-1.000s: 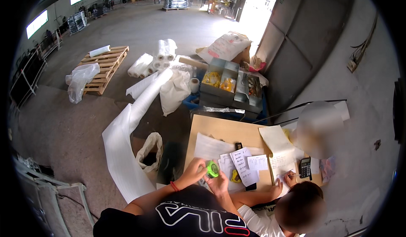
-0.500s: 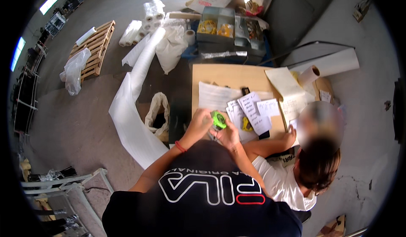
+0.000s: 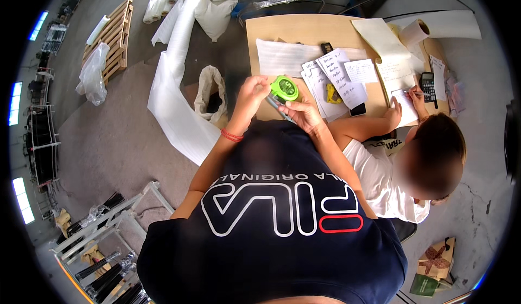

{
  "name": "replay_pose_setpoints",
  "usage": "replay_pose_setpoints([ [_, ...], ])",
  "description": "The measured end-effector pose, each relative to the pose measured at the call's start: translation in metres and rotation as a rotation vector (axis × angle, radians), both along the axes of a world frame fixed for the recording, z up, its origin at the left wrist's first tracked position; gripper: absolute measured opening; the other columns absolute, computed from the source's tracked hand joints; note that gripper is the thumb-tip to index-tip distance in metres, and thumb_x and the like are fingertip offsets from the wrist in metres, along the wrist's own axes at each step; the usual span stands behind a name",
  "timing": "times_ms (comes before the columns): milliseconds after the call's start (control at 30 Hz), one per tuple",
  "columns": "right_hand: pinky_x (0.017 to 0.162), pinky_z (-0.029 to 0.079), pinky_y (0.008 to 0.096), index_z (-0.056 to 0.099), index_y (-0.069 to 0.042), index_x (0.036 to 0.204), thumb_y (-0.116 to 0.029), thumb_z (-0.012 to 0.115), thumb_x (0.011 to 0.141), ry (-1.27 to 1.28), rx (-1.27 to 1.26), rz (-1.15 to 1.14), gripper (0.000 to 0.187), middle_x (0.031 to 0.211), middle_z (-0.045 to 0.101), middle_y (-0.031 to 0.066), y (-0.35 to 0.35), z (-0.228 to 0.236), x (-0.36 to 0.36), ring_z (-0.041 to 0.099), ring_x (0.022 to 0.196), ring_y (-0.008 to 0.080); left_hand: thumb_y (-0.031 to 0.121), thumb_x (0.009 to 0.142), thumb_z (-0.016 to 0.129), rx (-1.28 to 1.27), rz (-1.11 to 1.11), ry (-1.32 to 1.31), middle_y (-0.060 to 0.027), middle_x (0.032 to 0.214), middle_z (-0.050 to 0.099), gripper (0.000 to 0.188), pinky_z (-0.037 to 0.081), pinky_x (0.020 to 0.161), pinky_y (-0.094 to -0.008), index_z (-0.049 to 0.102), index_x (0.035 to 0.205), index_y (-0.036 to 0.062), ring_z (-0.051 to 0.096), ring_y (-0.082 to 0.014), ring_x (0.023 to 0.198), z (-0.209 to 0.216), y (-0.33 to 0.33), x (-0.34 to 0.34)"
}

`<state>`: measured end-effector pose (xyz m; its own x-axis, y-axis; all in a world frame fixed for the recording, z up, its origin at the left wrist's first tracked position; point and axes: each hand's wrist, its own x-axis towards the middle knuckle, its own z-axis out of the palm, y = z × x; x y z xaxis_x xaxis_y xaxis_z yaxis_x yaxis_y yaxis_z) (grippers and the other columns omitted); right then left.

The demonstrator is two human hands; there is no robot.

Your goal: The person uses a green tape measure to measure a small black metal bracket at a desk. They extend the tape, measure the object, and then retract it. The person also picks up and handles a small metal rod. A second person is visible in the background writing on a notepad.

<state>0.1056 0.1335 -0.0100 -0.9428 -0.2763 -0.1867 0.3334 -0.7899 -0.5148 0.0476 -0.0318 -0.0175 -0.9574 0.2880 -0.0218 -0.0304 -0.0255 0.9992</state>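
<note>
A round, bright green stopwatch point(image 3: 284, 88) with a dark display is held over the near edge of the table. My right hand point(image 3: 305, 113) is closed around its lower right side, thumb near the face. Along its underside runs a slim grey, pen-like thing point(image 3: 279, 107), partly covered by the right fingers. My left hand point(image 3: 252, 95), with a red cord on the wrist, has its fingers pinched at the stopwatch's left edge. Handwritten paper slips point(image 3: 335, 76) lie fanned out just beyond, with a yellow object point(image 3: 332, 93) on them.
At my right a person in a white top point(image 3: 374, 165) writes on a paper pad point(image 3: 404, 106) beside a calculator point(image 3: 427, 84). A white foam sheet roll point(image 3: 173, 98) and an open sack point(image 3: 210, 95) stand left of the wooden table point(image 3: 266, 27). A metal rack point(image 3: 108, 231) is at lower left.
The view has tilted down, so the table sits higher in the picture. The stopwatch's face now shows more fully between my hands. The other person's writing hand and the calculator have come into sight.
</note>
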Motion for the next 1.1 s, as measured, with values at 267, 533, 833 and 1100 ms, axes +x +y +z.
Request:
replay_pose_setpoints([
  [267,0.078,0.048,0.0282,0.027,-0.011,0.13,0.007,0.059,0.068,-0.048,-0.036,-0.05,0.072,0.115,0.045,0.009,0.0,-0.001,0.001,0.052,0.096,0.0216,0.01,0.083,0.054,-0.017,-0.099,-0.131,-0.0069,0.104,0.051,0.007,0.033,0.09,-0.026,0.049,0.08,0.0055,0.046,-0.0134,0.102,0.009,0.0,0.001],
  [533,0.077,0.049,0.0285,0.029,-0.01,0.129,0.009,0.058,0.067,-0.097,-0.074,-0.043,0.071,0.114,0.046,0.0097,0.001,-0.01,0.001,0.053,0.098,0.0236,0.009,0.083,0.053,0.014,-0.112,-0.16,-0.0058,0.102,0.054,0.006,0.033,0.088,-0.0249,0.049,0.08,0.0058,0.049,-0.0106,0.095,0.005,0.0,0.001],
  [833,0.077,0.049,0.029,0.028,-0.01,0.128,0.011,0.057,0.069,-0.081,-0.087,-0.061,0.069,0.113,0.046,0.0105,0.001,-0.007,0.0,0.053,0.099,0.0243,0.003,0.078,0.051,0.058,-0.155,-0.178,-0.0064,0.106,0.052,0.01,0.034,0.085,-0.0235,0.047,0.086,0.0065,0.047,-0.0096,0.094,0.011,-0.003,0.002],
  [1100,0.077,0.049,0.0284,0.03,-0.01,0.127,0.011,0.057,0.069,-0.082,-0.05,-0.067,0.068,0.114,0.046,0.0098,0.002,-0.01,0.001,0.052,0.099,0.0223,0.001,0.076,0.052,0.028,-0.148,-0.193,-0.0056,0.105,0.052,0.013,0.034,0.083,-0.0238,0.047,0.086,0.0062,0.047,-0.0103,0.095,0.014,0.0,0.004],
])
